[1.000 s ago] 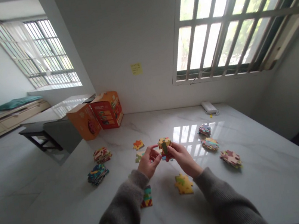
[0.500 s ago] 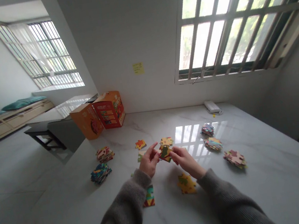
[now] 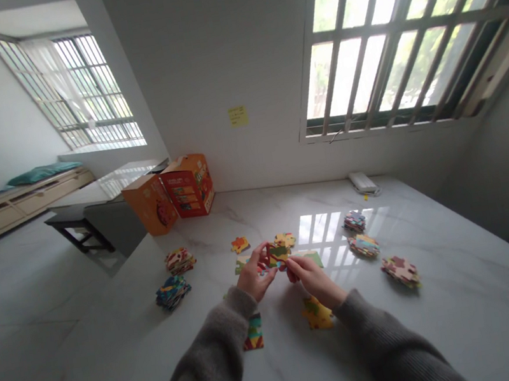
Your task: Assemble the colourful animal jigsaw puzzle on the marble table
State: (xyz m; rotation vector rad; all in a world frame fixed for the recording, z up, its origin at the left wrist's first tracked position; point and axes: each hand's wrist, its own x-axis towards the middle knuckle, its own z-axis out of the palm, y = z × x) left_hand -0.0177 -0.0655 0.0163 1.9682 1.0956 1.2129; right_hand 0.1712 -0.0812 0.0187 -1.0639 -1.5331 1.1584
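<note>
A green and brown puzzle piece [image 3: 278,252] is held upright between my two hands over the marble table. The fingers of my left hand [image 3: 256,275] close on its left edge. My right hand [image 3: 311,277] pinches its lower right corner. Behind it lies a yellow-orange piece [image 3: 286,237], with an orange piece [image 3: 240,244] to the left. Pale green pieces [image 3: 312,257] show beside my hands, partly hidden. A yellow piece [image 3: 317,313] rests below my right hand, and a teal and brown piece [image 3: 252,332] is partly covered by my left sleeve.
Two stacks of puzzle pieces, one reddish [image 3: 180,261] and one blue [image 3: 173,292], stand on the left. Three more stacks [image 3: 364,245] are on the right. Orange boxes [image 3: 189,186] stand at the back left, and a white device [image 3: 363,183] lies by the wall.
The held piece has been tilted more upright and raised slightly. My right hand has shifted down and left, uncovering the pale green pieces beside it.
</note>
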